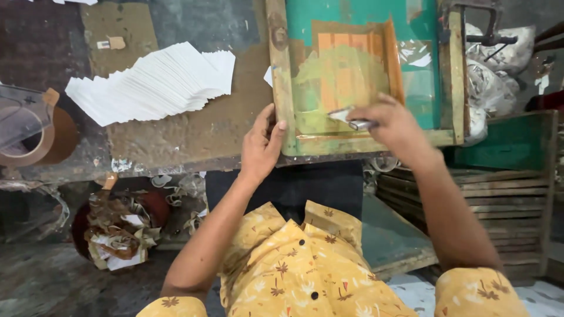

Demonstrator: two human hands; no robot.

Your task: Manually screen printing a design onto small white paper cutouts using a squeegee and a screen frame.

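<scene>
The wooden printing frame [364, 76] lies flat on the worktable [176, 135], at its right part, with its near edge close to the table's front edge. Its mesh is stained green and orange. The right hand [390, 126] rests over the near part of the mesh, fingers curled together and pinching a small flat scraper [352, 120] with a pale blade, the blade touching the mesh. The left hand [261, 144] grips the frame's left rail near the front corner, thumb on the rail's top and the fingers pressed flat against its outer side.

Left of the frame, well apart from it, a fanned stack of white paper sheets [155, 82] lies on the table. Farther left, at the table's end, stands a roll of brown tape [41, 138]. Right of the frame sit crumpled plastic bags [493, 76], and below them a stack of wooden frames [505, 199]. Below the table, left of the frame, a basket of paper scraps [120, 232] stands on the floor.
</scene>
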